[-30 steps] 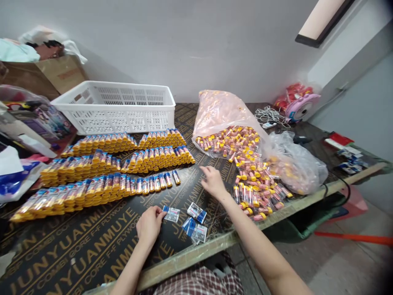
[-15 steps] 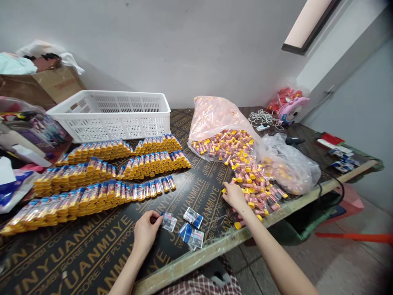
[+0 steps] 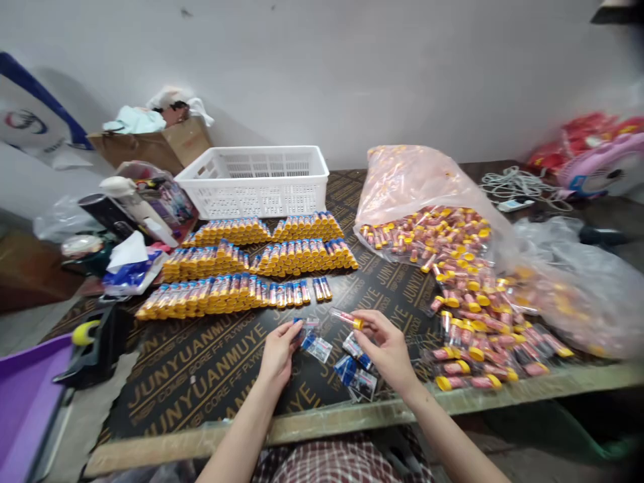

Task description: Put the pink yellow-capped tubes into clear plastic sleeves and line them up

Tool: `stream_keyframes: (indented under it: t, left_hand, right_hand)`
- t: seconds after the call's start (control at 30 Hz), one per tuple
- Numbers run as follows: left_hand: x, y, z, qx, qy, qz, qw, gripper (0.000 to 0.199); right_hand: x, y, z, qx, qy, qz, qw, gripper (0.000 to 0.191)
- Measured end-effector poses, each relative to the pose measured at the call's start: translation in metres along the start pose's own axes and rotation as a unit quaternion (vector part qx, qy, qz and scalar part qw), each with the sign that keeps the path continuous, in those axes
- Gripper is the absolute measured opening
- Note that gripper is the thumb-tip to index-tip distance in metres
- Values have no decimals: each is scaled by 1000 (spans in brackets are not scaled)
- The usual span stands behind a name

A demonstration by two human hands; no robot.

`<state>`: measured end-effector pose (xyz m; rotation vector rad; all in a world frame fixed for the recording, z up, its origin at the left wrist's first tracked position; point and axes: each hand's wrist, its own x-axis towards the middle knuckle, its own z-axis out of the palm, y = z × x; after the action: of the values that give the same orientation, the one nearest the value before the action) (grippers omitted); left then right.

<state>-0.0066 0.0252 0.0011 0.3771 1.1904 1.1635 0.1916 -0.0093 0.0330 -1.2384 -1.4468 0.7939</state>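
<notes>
Pinched in my left hand (image 3: 280,352) is a small clear packet (image 3: 310,325) with a blue end. My right hand (image 3: 386,345) holds a clear tube (image 3: 346,317) by its yellow cap, the other end pointing left. Between and below the hands lie more blue-and-clear packets (image 3: 356,376). Beyond them, blue-labelled tubes with yellow ends (image 3: 201,295) are stacked in rows. At the right, loose pink tubes with yellow caps (image 3: 467,322) spill from a large translucent bag (image 3: 412,181).
A white plastic basket (image 3: 256,194) stands behind the rows. Bottles and a blue packet (image 3: 133,272) are at the left, near a black tape dispenser (image 3: 95,349). Behind the right side are a white cable (image 3: 518,184) and a pink fan (image 3: 604,164).
My right hand has come from the loose pile toward my left hand, now with a tube in it. The view has turned left. My left hand still holds a packet.
</notes>
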Motion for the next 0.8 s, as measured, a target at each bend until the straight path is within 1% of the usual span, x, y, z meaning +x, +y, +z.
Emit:
stream_keyframes:
  t: [0.07,0.13,0.27,0.33,0.43,0.53,0.6,0.67,0.73,0.8]
  left_hand:
    - [0,2,0,-17,6,-2,1000,33]
    - [0,1,-1,-26,12,-3,1000,33]
    - [1,-1,-4,-41,32,-4,999,36]
    - [1,-2,-4,-50,38,-6,998,37]
    - [1,-2,-4,-59,37,-7,998,38]
    - [0,-2,-3,-56,39,9,998,37]
    - [-3,-3,-1,-56,22,21,998,36]
    - [-7,-3,1,-60,-21,22,998,34]
    - [-12,-2,4,-59,-64,13,996,33]
    - [-15,-1,6,-49,-85,6,995,34]
  right_hand:
    - [-7,-1,6,14,-2,0,1000,21]
    - [-13,-1,11,-9,0,-17,1000,23]
    - [-20,-4,16,-86,-4,-87,993,31]
    - [-22,-6,18,-108,-12,-111,988,34]
    - [-23,-8,21,-114,-26,-123,986,35]
    - [-25,-9,23,-98,-59,-111,987,34]
    - [-26,-8,25,-81,-83,-96,989,33]
    - [-26,-6,27,-60,-99,-82,990,34]
    - [-25,-2,28,-41,-103,-73,991,33]
    - [-23,2,30,-22,-105,-62,992,32]
